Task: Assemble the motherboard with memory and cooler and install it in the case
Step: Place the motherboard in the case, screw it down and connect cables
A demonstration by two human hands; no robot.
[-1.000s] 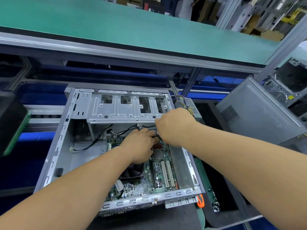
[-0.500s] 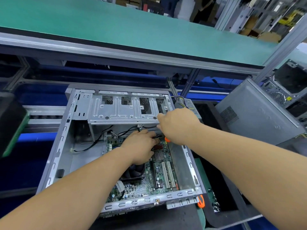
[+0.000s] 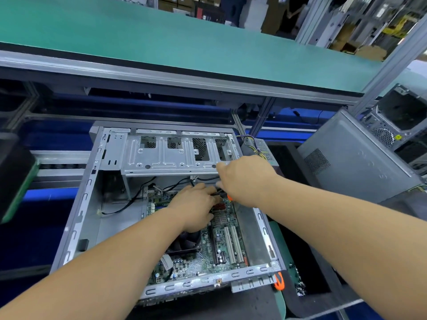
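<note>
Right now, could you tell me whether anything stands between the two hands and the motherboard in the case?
Nothing visible does. The left hand already rests on the motherboard, the right hand is just above its far edge, and the drive cage lies beyond them.

green conveyor belt (image 3: 161, 40) behind | grey side panel (image 3: 353, 158) right | orange tool (image 3: 279, 281) near front
</note>
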